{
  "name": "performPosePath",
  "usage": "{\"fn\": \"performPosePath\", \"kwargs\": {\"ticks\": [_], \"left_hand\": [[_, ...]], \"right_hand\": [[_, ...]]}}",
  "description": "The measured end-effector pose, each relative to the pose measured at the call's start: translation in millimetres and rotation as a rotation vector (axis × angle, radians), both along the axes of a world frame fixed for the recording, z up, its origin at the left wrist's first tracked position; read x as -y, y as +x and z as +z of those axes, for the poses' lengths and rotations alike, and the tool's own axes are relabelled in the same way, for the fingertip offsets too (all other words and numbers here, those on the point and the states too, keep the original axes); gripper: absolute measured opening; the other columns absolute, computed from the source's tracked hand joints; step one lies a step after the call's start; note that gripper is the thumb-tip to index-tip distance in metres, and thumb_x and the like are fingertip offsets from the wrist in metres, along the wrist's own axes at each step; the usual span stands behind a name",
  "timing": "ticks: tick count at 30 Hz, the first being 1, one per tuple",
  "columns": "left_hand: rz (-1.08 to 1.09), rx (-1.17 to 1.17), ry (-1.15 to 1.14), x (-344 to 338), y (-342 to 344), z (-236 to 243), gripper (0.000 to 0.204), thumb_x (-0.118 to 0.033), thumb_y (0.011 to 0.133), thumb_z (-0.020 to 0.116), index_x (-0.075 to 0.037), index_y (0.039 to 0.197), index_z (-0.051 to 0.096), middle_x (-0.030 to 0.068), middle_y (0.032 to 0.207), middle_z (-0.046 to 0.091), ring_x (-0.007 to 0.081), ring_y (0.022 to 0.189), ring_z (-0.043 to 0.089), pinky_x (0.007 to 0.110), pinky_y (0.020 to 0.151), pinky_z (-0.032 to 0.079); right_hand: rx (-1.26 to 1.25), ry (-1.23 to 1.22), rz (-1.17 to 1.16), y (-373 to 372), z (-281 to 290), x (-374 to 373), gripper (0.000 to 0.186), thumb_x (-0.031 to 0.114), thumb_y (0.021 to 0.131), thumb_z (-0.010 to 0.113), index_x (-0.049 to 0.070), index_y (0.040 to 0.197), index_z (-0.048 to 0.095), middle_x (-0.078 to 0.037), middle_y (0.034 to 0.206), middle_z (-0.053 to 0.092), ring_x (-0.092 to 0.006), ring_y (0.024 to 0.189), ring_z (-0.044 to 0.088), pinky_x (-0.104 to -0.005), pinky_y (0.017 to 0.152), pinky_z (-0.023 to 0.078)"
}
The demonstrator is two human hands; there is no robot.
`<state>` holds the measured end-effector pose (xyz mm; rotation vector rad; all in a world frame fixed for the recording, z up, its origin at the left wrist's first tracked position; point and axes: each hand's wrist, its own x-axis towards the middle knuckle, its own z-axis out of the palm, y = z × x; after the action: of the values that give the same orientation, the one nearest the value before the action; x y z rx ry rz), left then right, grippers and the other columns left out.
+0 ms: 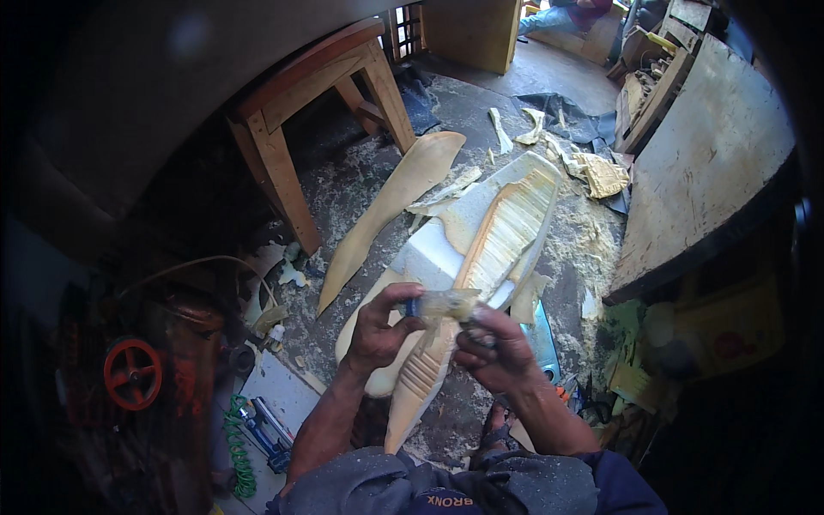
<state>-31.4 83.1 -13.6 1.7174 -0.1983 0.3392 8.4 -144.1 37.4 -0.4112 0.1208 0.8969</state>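
Near the frame's centre, a pale translucent object (446,304) was gripped by the left hand (376,335) at its blue end and by the right hand (498,350) opposite, above a ribbed yellowish piece (508,227). Shavings (592,236) were scattered at right.

A blurred, blue-ended translucent object (445,304) is held crosswise above a long, cream-coloured ridged piece (500,242).

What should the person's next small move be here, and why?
Probably steady the small pale item with the left hand while the right hand gently works its other end: the hands appear to pinch opposite ends, above the long ridged piece. Blur hides what the item is.
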Motion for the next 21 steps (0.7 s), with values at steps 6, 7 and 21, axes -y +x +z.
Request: {"fn": "performPosePath", "kwargs": {"ticks": [6, 7, 21], "left_hand": [[0.042, -0.277, -0.666, -26.4, -11.7, -15.7, 0.048, -0.009, 0.089, 0.077, -0.009, 0.132, 0.055, 0.0106, 0.12, 0.065, 0.0214, 0.109, 0.066, 0.036, 0.1, 0.052], [-0.02, -0.246, -0.722, -27.7, -14.1, -16.3, 0.048, -0.009, 0.09, 0.077, -0.01, 0.132, 0.054, 0.0108, 0.119, 0.066, 0.0233, 0.109, 0.067, 0.037, 0.1, 0.053], [-0.061, -0.202, -0.852, -15.8, -6.0, -12.7, 0.038, -0.011, 0.1, 0.058, -0.017, 0.137, 0.05, 0.011, 0.119, 0.068, 0.0298, 0.103, 0.07, 0.05, 0.103, 0.052]], "right_hand": [[0.639, -0.395, -0.436, 75.5, 23.5, 46.5, 0.038, 0.021, 0.099, 0.06, -0.004, 0.128, 0.062, -0.001, 0.074, 0.059, -0.0043, 0.056, 0.049, -0.0211, 0.051, 0.039], [0.859, -0.92, -0.497, 103.9, 15.9, 48.5, 0.034, 0.021, 0.099, 0.058, -0.001, 0.124, 0.068, 0.0, 0.075, 0.062, -0.006, 0.059, 0.05, -0.0223, 0.054, 0.039], [1.372, -1.541, 0.094, 96.6, -37.8, 13.6, 0.031, 0.022, 0.096, 0.057, 0.007, 0.12, 0.071, -0.02, 0.084, 0.074, -0.032, 0.079, 0.074, -0.0451, 0.077, 0.057]]}}
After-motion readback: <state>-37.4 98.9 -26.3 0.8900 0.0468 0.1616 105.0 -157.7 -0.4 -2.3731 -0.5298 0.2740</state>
